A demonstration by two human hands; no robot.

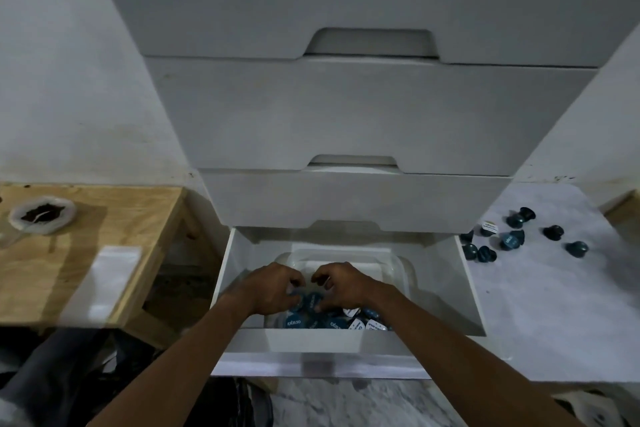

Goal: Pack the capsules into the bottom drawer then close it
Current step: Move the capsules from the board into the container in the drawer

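The white bottom drawer (pixel 446 274) is pulled out at the foot of a white drawer unit. Inside it stands a clear plastic tub (pixel 403 265) holding several dark blue capsules (pixel 334 322) with blue and white lids. Both my hands are down in the tub. My left hand (pixel 273 288) has its fingers curled over capsules at the top of the pile. My right hand (pixel 341 284) is curled beside it, fingertips touching capsules. Several more loose capsules (pixel 512 239) lie on the white surface to the right of the drawer.
Two closed drawers (pixel 346 114) rise above the open one. A low wooden table (pixel 114 215) stands on the left with a white filter of coffee grounds (pixel 41 215) and a white card (pixel 110 274). Dark fabric (pixel 69 374) lies at the lower left.
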